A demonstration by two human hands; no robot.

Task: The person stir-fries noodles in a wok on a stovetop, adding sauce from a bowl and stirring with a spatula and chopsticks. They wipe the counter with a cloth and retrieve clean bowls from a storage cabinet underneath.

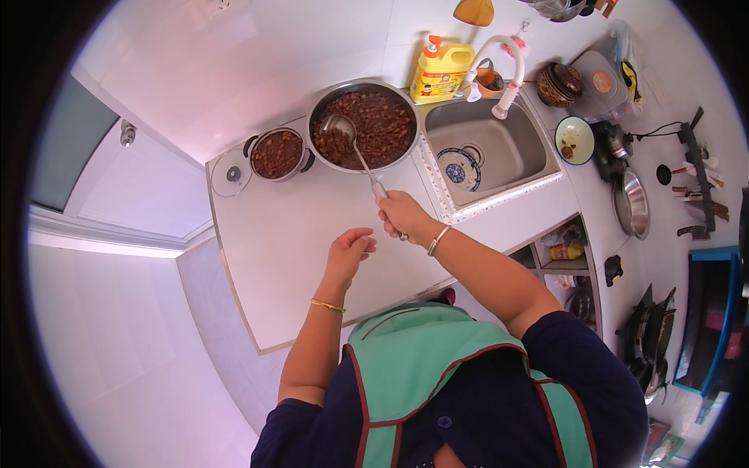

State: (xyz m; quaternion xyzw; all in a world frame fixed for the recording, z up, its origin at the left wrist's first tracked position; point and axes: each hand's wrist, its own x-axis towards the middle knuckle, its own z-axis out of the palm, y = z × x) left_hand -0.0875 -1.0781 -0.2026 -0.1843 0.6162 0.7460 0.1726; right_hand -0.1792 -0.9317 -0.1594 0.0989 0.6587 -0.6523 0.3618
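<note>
My right hand [405, 216] grips the handle of a metal ladle [364, 157]. The ladle's bowl rests in chunky dark reddish-brown food [374, 126], which fills much of a large stainless steel basin [416, 136]. To the basin's left stands a smaller pot [305, 157] with black side handles, filled with similar food. A round glass lid [229, 181] with a dark knob lies on the counter beside that pot. My left hand [349, 251] hovers above the white countertop [292, 234], holding nothing, its fingers loosely curled and apart.
Right of the basin is a steel sink [515, 146] with a blue-and-white plate [459, 169] in it. Behind stand a yellow detergent bottle [443, 70] and a white faucet [518, 58]. An enamel bowl [574, 140] with food scraps sits further right. Knives [696, 196] hang on the wall.
</note>
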